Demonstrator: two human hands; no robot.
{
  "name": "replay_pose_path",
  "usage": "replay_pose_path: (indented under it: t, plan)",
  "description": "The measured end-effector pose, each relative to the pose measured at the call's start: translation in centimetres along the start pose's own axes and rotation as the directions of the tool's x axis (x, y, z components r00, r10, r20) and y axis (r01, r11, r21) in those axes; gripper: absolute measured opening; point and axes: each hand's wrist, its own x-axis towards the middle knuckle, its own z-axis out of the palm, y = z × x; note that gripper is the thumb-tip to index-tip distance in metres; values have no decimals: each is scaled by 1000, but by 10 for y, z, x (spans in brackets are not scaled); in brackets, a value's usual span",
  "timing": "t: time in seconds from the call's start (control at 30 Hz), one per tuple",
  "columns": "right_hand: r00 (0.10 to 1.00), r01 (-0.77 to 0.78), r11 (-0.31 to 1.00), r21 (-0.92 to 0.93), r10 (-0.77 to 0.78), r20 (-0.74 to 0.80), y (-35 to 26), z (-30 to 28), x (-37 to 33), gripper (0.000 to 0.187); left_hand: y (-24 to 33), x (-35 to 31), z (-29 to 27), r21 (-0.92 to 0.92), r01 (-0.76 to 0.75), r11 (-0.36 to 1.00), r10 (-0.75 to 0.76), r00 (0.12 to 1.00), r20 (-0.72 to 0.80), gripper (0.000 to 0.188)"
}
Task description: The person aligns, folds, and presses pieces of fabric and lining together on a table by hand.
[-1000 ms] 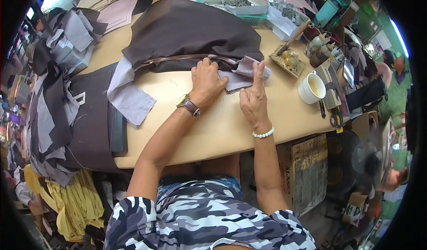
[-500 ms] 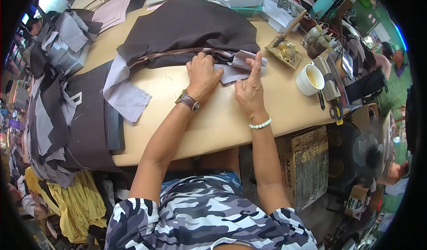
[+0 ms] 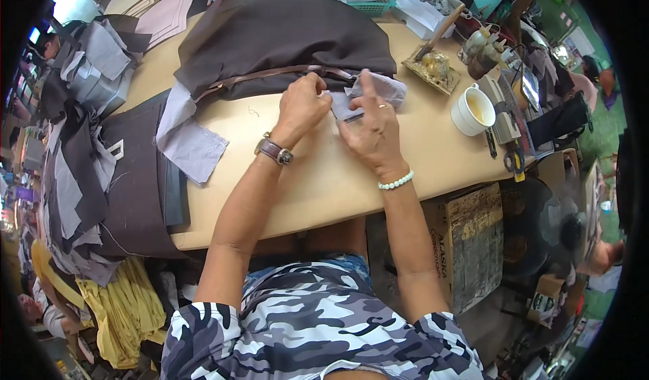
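Note:
A dark brown piece (image 3: 284,32) of leather-like material lies bunched on the table, with a zipper (image 3: 270,74) along its near edge. Grey lining cloth (image 3: 389,90) sticks out at the right end of this edge, and another grey flap (image 3: 193,140) hangs out at the left end. My left hand (image 3: 301,109), with a watch on the wrist, is closed in a pinch at the lining's edge just below the zipper. Beside it, my right hand (image 3: 372,130) rests over the lining, index finger stretched out and the others partly bent; its fingertips are partly hidden.
To the right are a white cup (image 3: 472,111), a glue-crusted block (image 3: 433,72) with a brush (image 3: 439,34), and scissors (image 3: 515,160). Dark panels (image 3: 132,177) and cloth scraps (image 3: 108,49) are piled left. At the back stands a box of metal parts (image 3: 422,8).
My right hand has shifted left and turned over the lining, nearer my left hand. My left hand has moved slightly left and now pinches the cloth edge. The brown piece has spread farther back.

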Motion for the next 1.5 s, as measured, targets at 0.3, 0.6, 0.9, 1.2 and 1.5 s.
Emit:
replay_pose_path:
  t: [0.3, 0.6, 0.9, 1.2, 1.5]
  plan:
    - [923, 145, 909, -391, 18, 385, 4, -3, 27, 77, -3, 34, -24, -209, -151, 966, 194, 960, 203, 28]
    - [997, -64, 940, 336, 44, 67, -20, -103, -58, 80, -10, 65, -16, 84, -222, 972, 189, 938, 292, 35]
    - [964, -260, 942, 214, 242, 109, -23, -112, -121, 74, 32, 35, -15, -90, -584, 806, 579, 811, -77, 19]
    - [968, -104, 848, 520, 208, -144, -26, -118, -94, 73, 29, 16, -1, -447, 587, 675, -60, 648, 759, 55]
    - [973, -224, 949, 223, 231, -9, -4, -91, -124, 66, 38, 28, 7, 171, -154, 973, 120, 974, 194, 39]
